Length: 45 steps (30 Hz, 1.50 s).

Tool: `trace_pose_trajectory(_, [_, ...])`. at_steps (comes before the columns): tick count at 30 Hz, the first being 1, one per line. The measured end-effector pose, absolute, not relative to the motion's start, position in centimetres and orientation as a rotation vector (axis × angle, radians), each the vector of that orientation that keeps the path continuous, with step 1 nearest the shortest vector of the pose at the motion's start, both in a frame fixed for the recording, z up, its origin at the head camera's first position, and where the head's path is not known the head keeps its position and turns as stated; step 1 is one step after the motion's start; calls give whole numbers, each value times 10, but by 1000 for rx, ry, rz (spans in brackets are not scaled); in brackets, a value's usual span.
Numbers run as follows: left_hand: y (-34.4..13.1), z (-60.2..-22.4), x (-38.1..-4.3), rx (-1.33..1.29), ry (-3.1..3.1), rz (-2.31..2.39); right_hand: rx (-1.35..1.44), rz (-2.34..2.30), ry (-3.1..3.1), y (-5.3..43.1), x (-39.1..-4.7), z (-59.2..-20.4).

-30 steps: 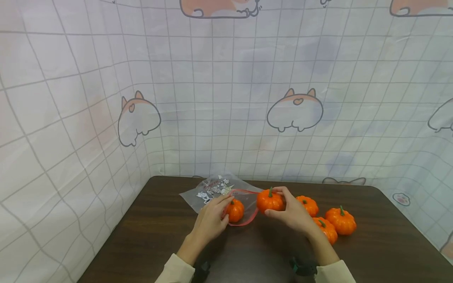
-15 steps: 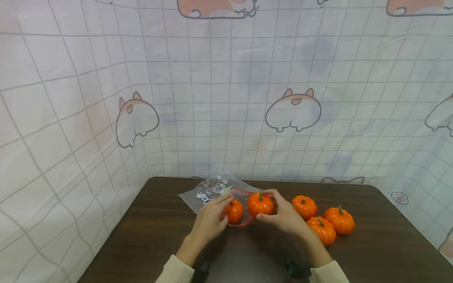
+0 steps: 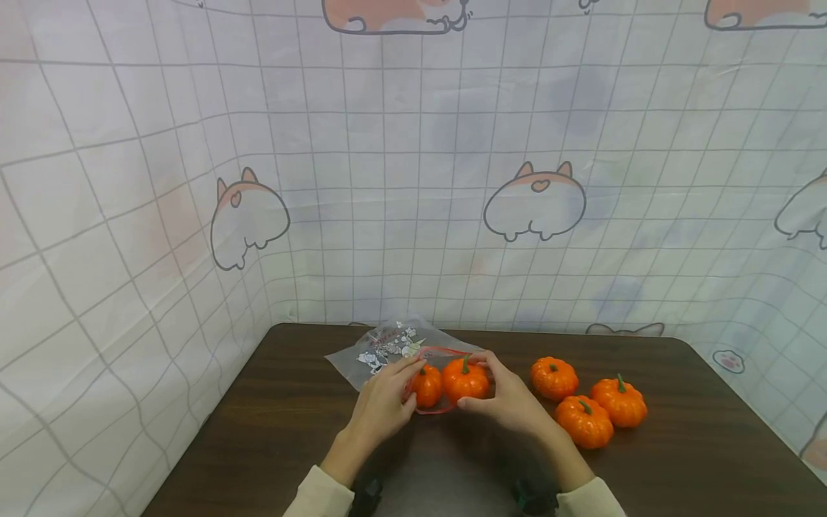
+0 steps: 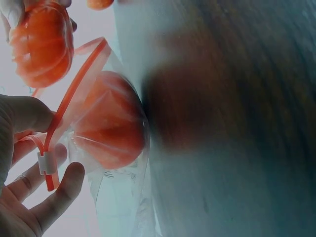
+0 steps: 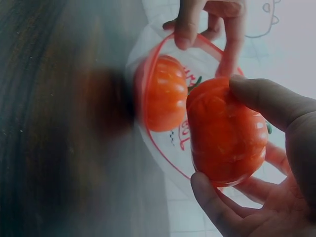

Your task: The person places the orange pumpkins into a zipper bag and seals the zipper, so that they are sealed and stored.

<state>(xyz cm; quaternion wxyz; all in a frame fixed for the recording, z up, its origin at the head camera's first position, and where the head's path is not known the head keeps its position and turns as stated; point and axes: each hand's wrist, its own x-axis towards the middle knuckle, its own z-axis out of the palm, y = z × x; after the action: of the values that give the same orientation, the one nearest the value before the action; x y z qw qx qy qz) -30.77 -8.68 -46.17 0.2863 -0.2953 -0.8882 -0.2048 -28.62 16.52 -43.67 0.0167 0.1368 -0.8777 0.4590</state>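
Observation:
A clear plastic zip bag with printed figures and a red zip edge lies on the table, its mouth held apart. My left hand pinches that edge near a white slider. Inside the bag sits one small orange toy pumpkin. Between thumb and fingers, my right hand grips a second toy pumpkin with a green stem, right at the bag's opening. In the right wrist view this pumpkin partly covers the red rim; whether it touches the bag I cannot tell.
To the right of my right hand, three more toy pumpkins stand grouped: one at the back, one in front and one farther right. The dark wood table ends at a patterned cloth backdrop.
My right hand has carried its pumpkin leftward and slightly down, from beside the bag to its opening, close to the pumpkin inside. The left hand keeps its hold on the edge.

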Motion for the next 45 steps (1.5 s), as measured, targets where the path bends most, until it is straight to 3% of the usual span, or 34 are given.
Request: trace_pose_trajectory(45, [-79, -462, -306, -939, -2365, -562, 480, 1277, -2688, 134, -289, -459])
